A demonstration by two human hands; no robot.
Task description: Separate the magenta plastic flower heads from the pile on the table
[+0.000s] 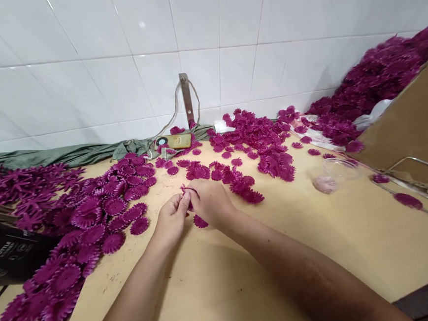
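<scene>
Left hand [172,215] and right hand [212,202] pinch a small magenta piece [183,188], on the near side of the rectangular yellow phone [177,141].
They hide most of it; one tip juts toward the phone, its long axis unclear.

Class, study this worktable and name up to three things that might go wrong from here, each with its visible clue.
1. The small purple piece pinched between the left hand and right hand could slip or tear; fingers largely hide it.
2. The loose purple disc just below the right hand might get brushed aside.
3. The clear plastic container stands beyond the right forearm, so an outward sweep could knock it.
</scene>
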